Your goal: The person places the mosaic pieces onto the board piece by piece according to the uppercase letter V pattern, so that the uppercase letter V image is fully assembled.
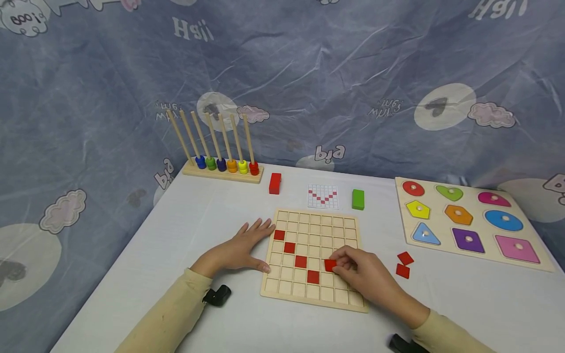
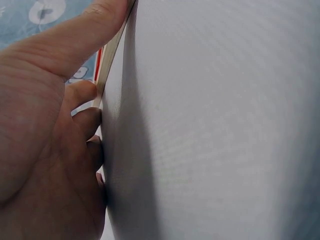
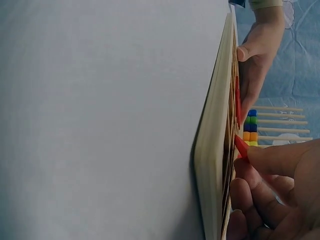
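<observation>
A wooden grid board (image 1: 318, 299) lies on the white table, with several red square tiles set in its cells along a diagonal from the upper left. My right hand (image 1: 368, 274) pinches another red tile (image 1: 329, 265) between thumb and fingers over a cell right of the lowest set tile. In the right wrist view this tile (image 3: 241, 147) is tilted, one edge down at the grid. Spread along the board's left edge, my left hand (image 1: 240, 250) touches it with thumb and fingertips, the fingers fairly straight.
Two loose red tiles (image 1: 403, 271) lie right of the board. Behind it are a red block (image 1: 275, 184), a printed pattern card (image 1: 323, 196) and a green block (image 1: 358, 199). A peg rack with colored beads (image 1: 222, 174) stands back left; a shape puzzle (image 1: 474, 223) lies at right.
</observation>
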A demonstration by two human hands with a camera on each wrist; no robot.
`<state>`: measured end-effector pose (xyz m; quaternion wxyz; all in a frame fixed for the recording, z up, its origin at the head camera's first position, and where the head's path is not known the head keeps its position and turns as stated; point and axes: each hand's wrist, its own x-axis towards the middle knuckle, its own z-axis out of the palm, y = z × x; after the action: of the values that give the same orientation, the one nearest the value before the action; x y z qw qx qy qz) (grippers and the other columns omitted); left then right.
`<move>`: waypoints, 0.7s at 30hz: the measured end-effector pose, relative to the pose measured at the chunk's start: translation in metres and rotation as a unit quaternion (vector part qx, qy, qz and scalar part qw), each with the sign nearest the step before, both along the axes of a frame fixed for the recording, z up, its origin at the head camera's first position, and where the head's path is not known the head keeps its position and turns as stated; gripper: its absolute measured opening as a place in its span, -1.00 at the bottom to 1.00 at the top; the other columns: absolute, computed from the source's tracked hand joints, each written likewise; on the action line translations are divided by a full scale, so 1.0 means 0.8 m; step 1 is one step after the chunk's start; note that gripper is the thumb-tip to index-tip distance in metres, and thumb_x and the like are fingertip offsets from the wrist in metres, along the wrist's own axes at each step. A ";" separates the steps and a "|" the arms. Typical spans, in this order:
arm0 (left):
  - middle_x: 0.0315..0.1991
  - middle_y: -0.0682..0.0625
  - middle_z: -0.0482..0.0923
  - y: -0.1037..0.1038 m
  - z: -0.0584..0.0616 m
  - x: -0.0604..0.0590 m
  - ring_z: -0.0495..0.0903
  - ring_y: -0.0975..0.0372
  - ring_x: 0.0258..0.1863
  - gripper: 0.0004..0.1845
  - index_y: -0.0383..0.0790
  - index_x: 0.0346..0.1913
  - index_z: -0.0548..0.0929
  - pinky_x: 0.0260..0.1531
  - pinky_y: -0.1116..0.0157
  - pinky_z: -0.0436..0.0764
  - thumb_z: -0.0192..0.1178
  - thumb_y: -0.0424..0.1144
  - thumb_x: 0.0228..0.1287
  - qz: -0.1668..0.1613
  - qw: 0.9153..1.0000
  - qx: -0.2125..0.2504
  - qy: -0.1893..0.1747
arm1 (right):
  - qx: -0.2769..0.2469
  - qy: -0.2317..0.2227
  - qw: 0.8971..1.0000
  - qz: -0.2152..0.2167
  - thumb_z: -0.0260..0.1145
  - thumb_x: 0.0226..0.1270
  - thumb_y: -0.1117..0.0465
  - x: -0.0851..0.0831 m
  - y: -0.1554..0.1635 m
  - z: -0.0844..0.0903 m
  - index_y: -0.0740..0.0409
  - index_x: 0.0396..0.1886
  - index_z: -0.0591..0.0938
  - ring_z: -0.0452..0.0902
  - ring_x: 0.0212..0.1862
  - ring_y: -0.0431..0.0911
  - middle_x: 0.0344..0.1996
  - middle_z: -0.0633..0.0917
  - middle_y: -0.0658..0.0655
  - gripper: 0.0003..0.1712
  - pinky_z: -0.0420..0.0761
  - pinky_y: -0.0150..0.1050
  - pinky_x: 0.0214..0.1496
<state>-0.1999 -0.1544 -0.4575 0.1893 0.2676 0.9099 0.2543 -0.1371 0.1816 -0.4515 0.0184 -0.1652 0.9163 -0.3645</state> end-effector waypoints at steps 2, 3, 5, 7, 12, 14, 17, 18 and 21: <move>0.66 -0.02 -0.14 0.000 0.000 0.000 -0.32 0.05 0.64 0.21 -0.06 0.64 0.08 0.57 -0.03 -0.35 0.54 0.17 0.01 0.000 1.000 0.000 -0.001 | 0.002 0.002 1.000 -0.002 0.52 0.21 0.33 0.000 -0.002 0.000 0.02 -0.17 0.71 0.51 -0.36 -0.29 -0.45 0.62 -0.21 -0.77 0.60 -0.40 -0.29; 0.66 -0.01 -0.14 0.000 -0.001 0.000 -0.32 0.05 0.64 0.21 -0.05 0.64 0.08 0.57 -0.03 -0.35 0.54 0.18 0.01 0.001 1.000 -0.001 -0.001 | 0.002 0.003 1.000 -0.003 0.52 0.21 0.33 0.000 -0.003 0.000 0.01 -0.18 0.71 0.51 -0.36 -0.29 -0.45 0.62 -0.21 -0.77 0.60 -0.40 -0.29; 0.66 -0.01 -0.14 0.000 -0.001 0.000 -0.32 0.06 0.64 0.21 -0.05 0.64 0.08 0.57 -0.03 -0.35 0.53 0.18 0.01 0.001 1.000 -0.001 -0.001 | 0.001 0.002 1.000 -0.006 0.53 0.20 0.34 0.000 -0.006 0.000 0.01 -0.20 0.72 0.50 -0.36 -0.28 -0.46 0.62 -0.20 -0.77 0.59 -0.40 -0.30; 0.66 -0.01 -0.14 -0.001 -0.002 0.000 -0.32 0.06 0.64 0.21 -0.06 0.64 0.08 0.57 -0.03 -0.35 0.53 0.18 0.01 0.000 1.000 0.001 0.000 | 0.001 -0.001 1.000 -0.009 0.53 0.19 0.35 -0.001 -0.008 0.000 0.00 -0.21 0.72 0.50 -0.36 -0.27 -0.46 0.61 -0.19 -0.77 0.58 -0.40 -0.31; 0.66 -0.02 -0.15 -0.001 -0.004 0.000 -0.32 0.05 0.64 0.21 -0.07 0.64 0.07 0.56 -0.03 -0.36 0.53 0.18 0.01 -0.003 1.000 0.009 0.006 | 0.004 -0.007 1.000 -0.011 0.54 0.18 0.35 -0.002 -0.012 0.000 -0.03 -0.23 0.72 0.49 -0.36 -0.25 -0.46 0.60 -0.19 -0.76 0.57 -0.40 -0.33; 0.66 -0.03 -0.14 -0.002 -0.004 0.000 -0.31 0.05 0.64 0.21 -0.06 0.64 0.08 0.56 -0.03 -0.36 0.53 0.18 0.01 -0.003 1.000 0.011 0.007 | 0.006 -0.005 1.000 -0.010 0.54 0.18 0.35 -0.002 -0.012 -0.001 -0.04 -0.24 0.71 0.49 -0.36 -0.25 -0.45 0.60 -0.19 -0.75 0.57 -0.40 -0.33; 0.66 -0.02 -0.14 -0.002 -0.004 0.000 -0.31 0.05 0.64 0.21 -0.05 0.64 0.08 0.56 -0.03 -0.36 0.54 0.18 0.00 0.000 1.000 0.012 0.006 | 0.009 0.004 1.000 -0.008 0.54 0.17 0.36 -0.002 -0.012 -0.001 -0.06 -0.25 0.70 0.48 -0.35 -0.24 -0.43 0.58 -0.20 -0.74 0.55 -0.40 -0.33; 0.66 -0.02 -0.14 -0.002 -0.004 0.001 -0.31 0.05 0.64 0.21 -0.05 0.64 0.08 0.57 -0.02 -0.36 0.54 0.18 0.00 0.001 1.000 0.012 0.005 | 0.010 0.007 1.000 -0.007 0.54 0.17 0.36 -0.002 -0.012 -0.002 -0.06 -0.25 0.70 0.48 -0.34 -0.23 -0.42 0.57 -0.20 -0.74 0.55 -0.40 -0.33; 0.66 -0.02 -0.14 -0.001 -0.003 0.001 -0.31 0.06 0.64 0.21 -0.04 0.64 0.08 0.57 -0.02 -0.36 0.54 0.18 0.01 0.003 1.000 0.008 0.005 | 0.012 0.017 1.000 -0.003 0.54 0.17 0.36 -0.002 -0.012 -0.001 -0.07 -0.24 0.70 0.47 -0.33 -0.21 -0.41 0.55 -0.19 -0.73 0.52 -0.40 -0.33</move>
<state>-0.1992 -0.1554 -0.4600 0.1819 0.2679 0.9094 0.2609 -0.1384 0.1723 -0.4524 0.0036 -0.1688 0.9212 -0.3505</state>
